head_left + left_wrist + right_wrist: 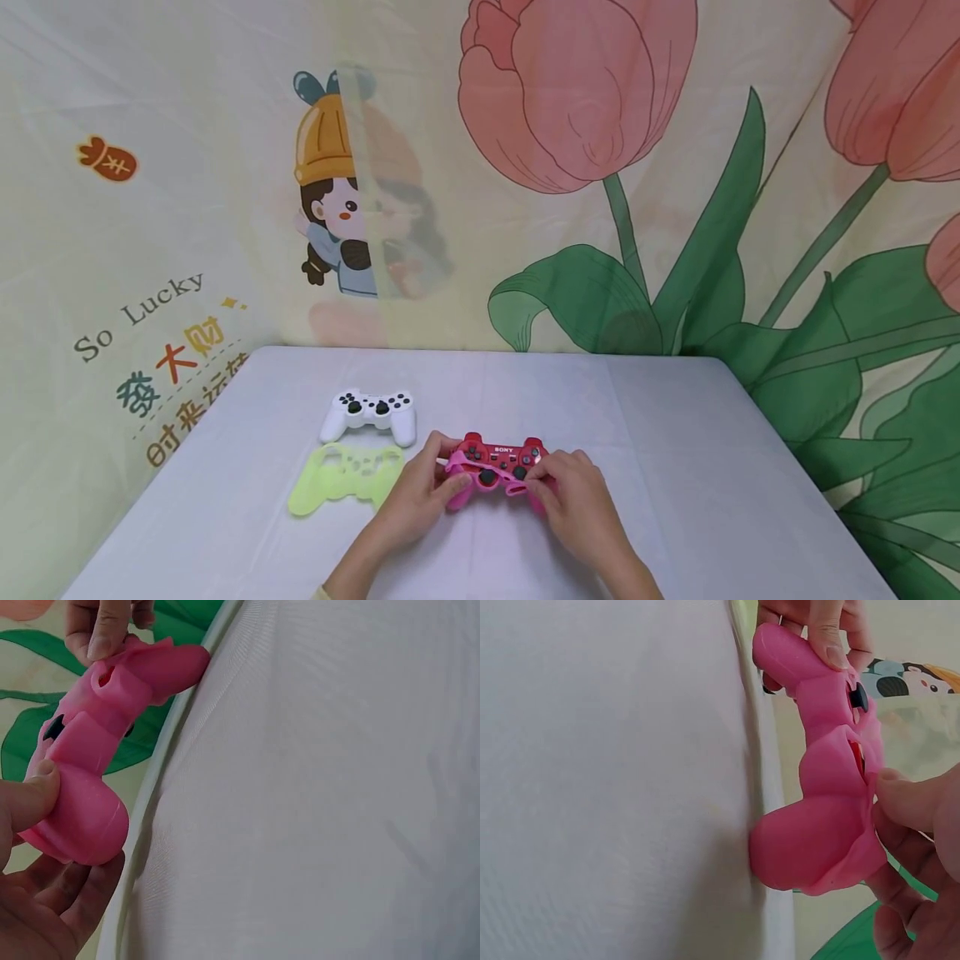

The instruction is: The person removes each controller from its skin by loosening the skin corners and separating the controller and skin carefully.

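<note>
A red Sony game controller (504, 450) is partly wrapped in a pink silicone cover (459, 499). The cover encloses its handles (90, 825), while the red upper face still shows in the head view. My left hand (416, 492) grips the left handle, thumb on the front and fingers behind. At the right side, my right hand (581, 500) pinches the cover's edge between thumb and fingers. A black thumbstick (858, 697) pokes out through one opening. Another opening is stretched out of line, with red visible inside it in the right wrist view.
To the left on the white-covered table (720, 500) lies a white game controller (406, 427). Just in front of it is a flat yellow-green silicone cover (306, 492), partly hidden by my left hand. A printed curtain (420, 167) hangs behind the table.
</note>
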Tool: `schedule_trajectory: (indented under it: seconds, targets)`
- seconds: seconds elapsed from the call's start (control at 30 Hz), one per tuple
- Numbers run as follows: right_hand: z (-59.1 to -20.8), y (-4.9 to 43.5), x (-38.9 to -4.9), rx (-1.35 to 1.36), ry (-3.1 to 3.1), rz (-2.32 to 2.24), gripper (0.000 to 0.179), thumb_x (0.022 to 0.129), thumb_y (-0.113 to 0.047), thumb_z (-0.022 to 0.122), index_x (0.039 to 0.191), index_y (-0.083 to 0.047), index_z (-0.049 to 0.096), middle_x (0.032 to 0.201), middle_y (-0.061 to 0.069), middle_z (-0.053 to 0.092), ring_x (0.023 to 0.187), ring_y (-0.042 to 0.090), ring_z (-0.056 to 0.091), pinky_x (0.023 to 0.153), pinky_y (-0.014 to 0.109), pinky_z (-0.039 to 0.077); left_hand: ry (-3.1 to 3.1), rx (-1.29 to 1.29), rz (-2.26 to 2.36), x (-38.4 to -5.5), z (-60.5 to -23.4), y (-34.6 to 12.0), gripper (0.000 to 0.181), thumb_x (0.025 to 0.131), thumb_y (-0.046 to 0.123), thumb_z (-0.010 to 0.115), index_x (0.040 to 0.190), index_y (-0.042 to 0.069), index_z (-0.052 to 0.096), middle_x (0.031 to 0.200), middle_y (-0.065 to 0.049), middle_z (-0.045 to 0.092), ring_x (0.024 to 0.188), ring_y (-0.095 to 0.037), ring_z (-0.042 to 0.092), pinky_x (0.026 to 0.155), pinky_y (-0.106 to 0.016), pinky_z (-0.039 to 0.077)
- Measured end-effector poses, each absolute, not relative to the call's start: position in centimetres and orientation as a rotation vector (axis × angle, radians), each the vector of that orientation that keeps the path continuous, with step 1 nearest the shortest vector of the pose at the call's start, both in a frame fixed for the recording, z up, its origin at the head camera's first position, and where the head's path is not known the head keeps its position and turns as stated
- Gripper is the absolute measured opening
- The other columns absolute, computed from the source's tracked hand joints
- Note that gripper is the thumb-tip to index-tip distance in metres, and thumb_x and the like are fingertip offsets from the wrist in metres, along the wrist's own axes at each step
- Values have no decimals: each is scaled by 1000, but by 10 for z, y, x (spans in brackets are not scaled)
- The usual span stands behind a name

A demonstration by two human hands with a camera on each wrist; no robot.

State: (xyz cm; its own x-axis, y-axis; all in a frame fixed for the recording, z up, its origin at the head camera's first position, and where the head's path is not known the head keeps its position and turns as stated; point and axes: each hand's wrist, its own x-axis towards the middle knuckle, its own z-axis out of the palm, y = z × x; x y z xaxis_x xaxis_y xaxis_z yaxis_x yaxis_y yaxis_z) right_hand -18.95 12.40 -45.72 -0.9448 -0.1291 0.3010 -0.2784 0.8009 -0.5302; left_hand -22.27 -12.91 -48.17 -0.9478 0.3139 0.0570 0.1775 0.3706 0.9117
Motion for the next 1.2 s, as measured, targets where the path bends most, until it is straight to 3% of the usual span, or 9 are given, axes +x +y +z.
schedule_trajectory:
  seconds: [0.27,0.6,0.77,1.0,1.2]
  targets:
    - [-461,120,-191,256,-2647,986,21,87,-17,90,89,-31,75,87,-23,64,87,8,49,77,29,45,2504,456,1636,-222,-480,-130,36,103,20,71,134,15,53,127,-11,61,89,-16,67,70,-26,58]
    - [-454,103,-198,382,-2577,1022,23,84,-17,92,100,-27,80,99,-18,69,106,7,51,93,42,48,2485,442,1681,-220,-481,-133,36,102,20,72,133,17,54,129,-11,61,92,-16,69,73,-26,58]
    - [-447,94,-207,449,-2650,1033,20,88,-21,90,104,-27,80,98,-17,72,103,7,52,91,39,47,2475,460,1689,-221,-483,-134,36,102,20,73,133,16,54,129,-12,62,93,-16,70,75,-25,58]
    - [-442,89,-214,512,-2731,1028,15,90,-14,86,102,-23,81,94,-16,75,95,12,51,84,38,43,2470,454,1669,-223,-487,-133,36,102,23,72,133,20,54,130,-10,61,95,-16,70,77,-26,59]
    - [-440,89,-216,433,-2802,1032,10,90,-19,87,99,-23,82,91,-16,73,96,13,49,82,32,47,2471,447,1655,-223,-486,-133,40,103,25,71,139,22,52,130,-10,61,95,-18,70,78,-28,59]
